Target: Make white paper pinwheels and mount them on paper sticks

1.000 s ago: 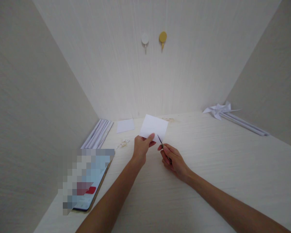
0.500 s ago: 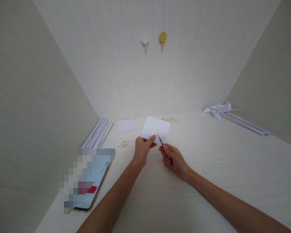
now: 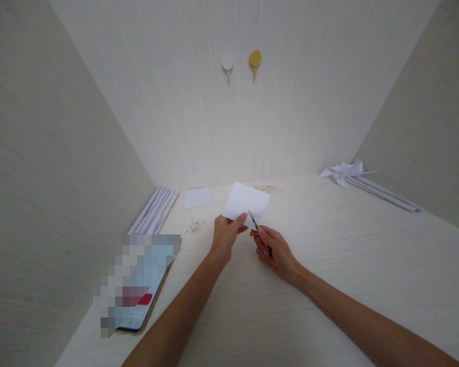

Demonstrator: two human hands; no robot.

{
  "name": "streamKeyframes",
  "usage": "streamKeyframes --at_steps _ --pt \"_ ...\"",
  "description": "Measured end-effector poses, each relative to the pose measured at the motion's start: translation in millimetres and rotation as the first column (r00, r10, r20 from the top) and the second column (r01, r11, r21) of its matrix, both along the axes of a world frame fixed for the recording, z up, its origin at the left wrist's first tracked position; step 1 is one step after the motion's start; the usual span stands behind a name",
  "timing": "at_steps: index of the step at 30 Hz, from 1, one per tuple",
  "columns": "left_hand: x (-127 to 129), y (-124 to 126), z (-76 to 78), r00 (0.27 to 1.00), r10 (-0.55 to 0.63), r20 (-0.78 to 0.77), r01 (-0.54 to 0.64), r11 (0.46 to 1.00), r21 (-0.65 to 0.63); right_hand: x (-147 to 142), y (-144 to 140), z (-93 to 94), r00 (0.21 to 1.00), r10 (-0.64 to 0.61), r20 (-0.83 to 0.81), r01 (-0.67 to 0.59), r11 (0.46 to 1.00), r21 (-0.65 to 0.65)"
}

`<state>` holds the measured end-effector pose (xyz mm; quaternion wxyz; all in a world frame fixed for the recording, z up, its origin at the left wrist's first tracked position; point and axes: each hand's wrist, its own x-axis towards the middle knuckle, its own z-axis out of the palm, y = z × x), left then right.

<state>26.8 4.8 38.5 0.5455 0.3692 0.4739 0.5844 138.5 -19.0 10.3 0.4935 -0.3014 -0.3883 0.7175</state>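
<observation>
My left hand (image 3: 225, 235) pinches the near edge of a white paper square (image 3: 246, 200) and holds it tilted above the pale wooden table (image 3: 329, 255). My right hand (image 3: 274, 250) grips small dark scissors (image 3: 254, 222). Their blades point up into the near edge of the paper, just right of my left thumb. Most of the scissors' handle is hidden inside my right fist.
A smaller white paper square (image 3: 198, 197) lies at the back. A bundle of rolled paper sticks (image 3: 154, 209) lies along the left wall, a blurred device (image 3: 137, 285) in front of it. A white paper pinwheel (image 3: 344, 172) on its stick lies at the back right. Two hooks (image 3: 240, 61) hang on the back wall.
The paper has shifted slightly right and up with my left hand. The scissor blades stay at its near edge; my right hand has hardly moved.
</observation>
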Motion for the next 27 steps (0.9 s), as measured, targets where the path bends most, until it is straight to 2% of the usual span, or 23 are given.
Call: streamKeyframes --at_steps 27 --pt "0.1 1.2 -1.8 1.000 -0.021 0.002 0.021 1.000 0.002 -1.2 1.0 -1.3 1.000 -0.023 0.012 0.023 1.000 0.001"
